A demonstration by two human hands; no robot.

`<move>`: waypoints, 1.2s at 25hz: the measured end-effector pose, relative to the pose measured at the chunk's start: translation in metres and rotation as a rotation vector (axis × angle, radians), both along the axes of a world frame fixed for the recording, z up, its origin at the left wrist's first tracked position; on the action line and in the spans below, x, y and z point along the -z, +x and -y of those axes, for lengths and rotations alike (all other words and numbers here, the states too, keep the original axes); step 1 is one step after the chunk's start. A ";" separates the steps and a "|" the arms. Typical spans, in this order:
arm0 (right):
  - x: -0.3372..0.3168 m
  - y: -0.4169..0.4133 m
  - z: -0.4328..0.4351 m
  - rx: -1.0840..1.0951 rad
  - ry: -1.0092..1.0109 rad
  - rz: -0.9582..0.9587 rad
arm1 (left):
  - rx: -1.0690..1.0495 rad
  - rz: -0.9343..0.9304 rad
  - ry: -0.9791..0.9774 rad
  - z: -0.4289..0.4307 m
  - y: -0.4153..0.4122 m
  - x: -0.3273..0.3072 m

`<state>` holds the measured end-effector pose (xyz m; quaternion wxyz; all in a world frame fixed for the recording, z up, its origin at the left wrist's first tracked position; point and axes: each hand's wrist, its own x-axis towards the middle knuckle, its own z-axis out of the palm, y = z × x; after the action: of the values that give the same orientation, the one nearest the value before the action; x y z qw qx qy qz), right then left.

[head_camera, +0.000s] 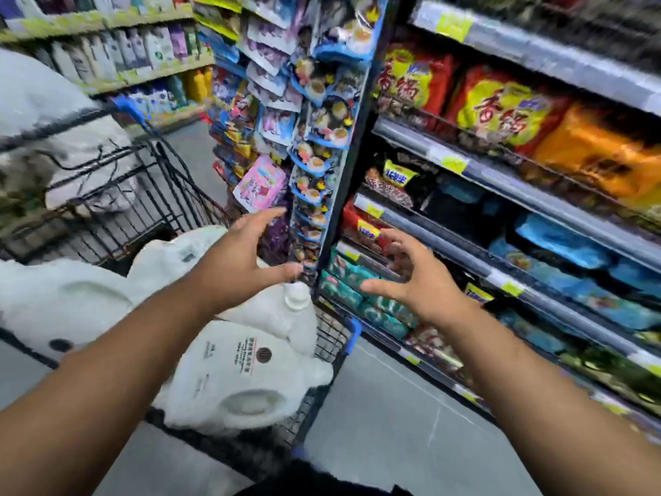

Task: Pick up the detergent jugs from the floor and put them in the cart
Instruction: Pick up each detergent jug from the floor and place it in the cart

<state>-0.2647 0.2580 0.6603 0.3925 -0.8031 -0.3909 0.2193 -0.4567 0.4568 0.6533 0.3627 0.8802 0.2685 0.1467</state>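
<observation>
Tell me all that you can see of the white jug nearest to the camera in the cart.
The white detergent jug looks like opaque plastic. It lies tilted in the cart, with its white cap pointing away from the camera. It has a moulded hollow handle grip, small dark print and a round brown mark. It leans against another white jug; neither hand touches it.

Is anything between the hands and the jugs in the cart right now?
Nothing visible. The left hand hangs open just above the capped jug lying in the cart, with clear air between. The right hand is open too, off to the side in front of the shelves.
</observation>
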 end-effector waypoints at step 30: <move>-0.033 0.194 0.843 1.677 0.157 0.171 | 1.680 -0.102 -0.071 0.847 0.589 -0.066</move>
<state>-0.0707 -0.5854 0.6930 0.4491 -0.8115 0.2918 -0.2338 0.1320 -0.3903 0.7196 0.3661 0.7810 -0.4553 -0.2206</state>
